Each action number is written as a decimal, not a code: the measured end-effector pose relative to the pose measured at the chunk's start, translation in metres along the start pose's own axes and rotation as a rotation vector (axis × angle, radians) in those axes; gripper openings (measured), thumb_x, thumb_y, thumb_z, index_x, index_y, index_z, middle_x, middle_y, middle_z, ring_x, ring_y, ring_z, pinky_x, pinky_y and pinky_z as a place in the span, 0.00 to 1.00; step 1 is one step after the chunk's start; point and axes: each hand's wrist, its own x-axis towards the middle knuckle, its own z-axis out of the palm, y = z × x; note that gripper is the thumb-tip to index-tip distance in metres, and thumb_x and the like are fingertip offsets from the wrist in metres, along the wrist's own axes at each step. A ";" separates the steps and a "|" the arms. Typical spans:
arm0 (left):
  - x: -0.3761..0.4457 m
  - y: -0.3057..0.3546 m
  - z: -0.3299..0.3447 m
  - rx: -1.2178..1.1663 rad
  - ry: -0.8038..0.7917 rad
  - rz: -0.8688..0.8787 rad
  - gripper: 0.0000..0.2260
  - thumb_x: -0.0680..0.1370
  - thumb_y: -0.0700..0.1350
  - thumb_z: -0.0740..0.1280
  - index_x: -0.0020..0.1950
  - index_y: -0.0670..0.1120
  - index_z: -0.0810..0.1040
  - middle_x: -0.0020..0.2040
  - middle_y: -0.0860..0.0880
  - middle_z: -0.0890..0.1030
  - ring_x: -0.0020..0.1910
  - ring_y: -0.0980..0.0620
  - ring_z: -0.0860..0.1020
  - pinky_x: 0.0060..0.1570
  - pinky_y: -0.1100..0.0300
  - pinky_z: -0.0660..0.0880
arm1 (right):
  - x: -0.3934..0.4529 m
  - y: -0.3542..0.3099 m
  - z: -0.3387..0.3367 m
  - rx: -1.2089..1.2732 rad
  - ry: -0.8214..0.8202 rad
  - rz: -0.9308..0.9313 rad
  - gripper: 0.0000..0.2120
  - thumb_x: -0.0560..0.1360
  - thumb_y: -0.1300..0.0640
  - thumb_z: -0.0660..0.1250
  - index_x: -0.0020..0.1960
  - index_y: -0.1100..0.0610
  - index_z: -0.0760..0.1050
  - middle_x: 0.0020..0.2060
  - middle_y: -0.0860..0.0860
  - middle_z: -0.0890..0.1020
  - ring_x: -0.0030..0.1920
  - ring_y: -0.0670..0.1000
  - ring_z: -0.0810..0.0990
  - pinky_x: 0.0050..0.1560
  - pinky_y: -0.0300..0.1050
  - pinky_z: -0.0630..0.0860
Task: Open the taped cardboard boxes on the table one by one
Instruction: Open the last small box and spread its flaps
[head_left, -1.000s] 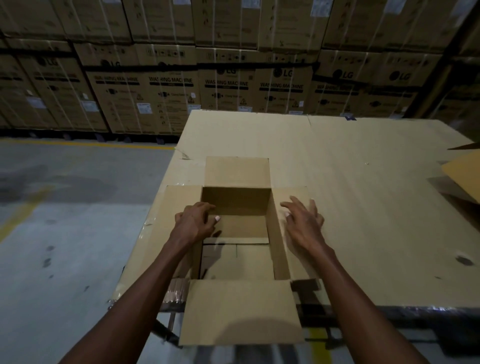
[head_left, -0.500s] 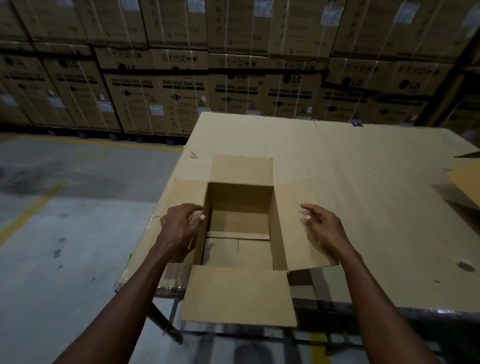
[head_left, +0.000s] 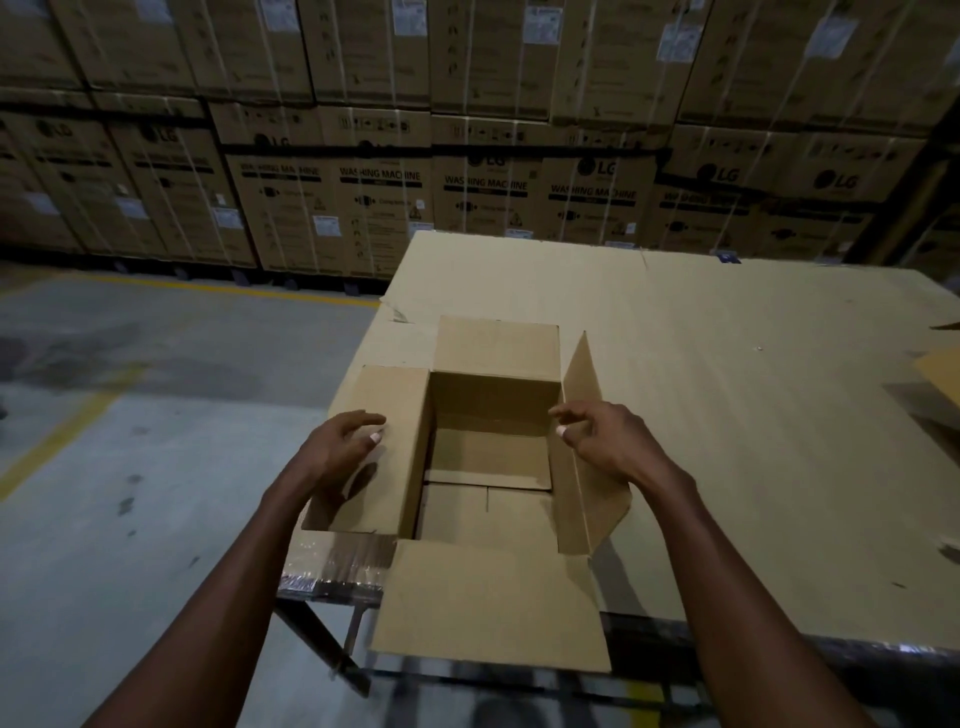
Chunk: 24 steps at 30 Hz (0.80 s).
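cardboard everywhere in the head view: a brown box (head_left: 491, 457) sat at the near left corner of the worktop (head_left: 727, 415), which was itself covered in cardboard sheet. all four top flaps were folded out. the far flap (head_left: 496, 345) leaned back, the near flap (head_left: 491, 608) hung past the worktop's edge toward the person, the left flap (head_left: 379, 452) lay almost flat, and the right flap (head_left: 584, 447) stood tilted up. inside, only the bottom panels showed; nothing else could be made out in the dim light.

the left hand (head_left: 343, 449) hovered over the left flap, its grip loosely curled and holding nothing; whether the fingertips touched the flap could not be told. the right hand (head_left: 608, 441) was at the right flap's inner face, its grip half spread, thumb and fingers apart, pinching nothing.

by the look of it, the opening of this box was done or nearly so, with only the right flap left to press down. the next move would call for clearing this box aside and reaching for another taped one. a corner of further cardboard (head_left: 940, 376) showed at the worktop's right edge, well apart, too cut off to tell whether it was a taped box. stacked cartons (head_left: 467, 197) lined the wall behind.
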 end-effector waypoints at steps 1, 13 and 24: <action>-0.001 0.000 0.000 -0.006 -0.008 0.014 0.12 0.82 0.50 0.66 0.65 0.58 0.78 0.75 0.47 0.72 0.73 0.44 0.69 0.68 0.48 0.67 | 0.001 -0.001 0.002 -0.017 -0.002 0.001 0.16 0.80 0.49 0.69 0.68 0.41 0.79 0.66 0.45 0.81 0.68 0.53 0.77 0.62 0.47 0.73; -0.003 0.061 0.003 0.153 0.025 0.175 0.13 0.80 0.57 0.67 0.59 0.54 0.84 0.56 0.52 0.85 0.54 0.50 0.82 0.55 0.51 0.79 | 0.003 0.007 0.003 -0.060 0.048 0.035 0.14 0.81 0.47 0.68 0.65 0.43 0.81 0.62 0.47 0.83 0.62 0.51 0.80 0.54 0.44 0.72; 0.009 0.089 0.022 0.294 0.085 0.085 0.15 0.82 0.49 0.66 0.42 0.41 0.83 0.37 0.43 0.82 0.35 0.45 0.80 0.36 0.57 0.76 | 0.000 0.014 0.001 -0.104 0.129 0.065 0.12 0.83 0.51 0.64 0.54 0.54 0.85 0.47 0.52 0.85 0.45 0.50 0.82 0.50 0.52 0.81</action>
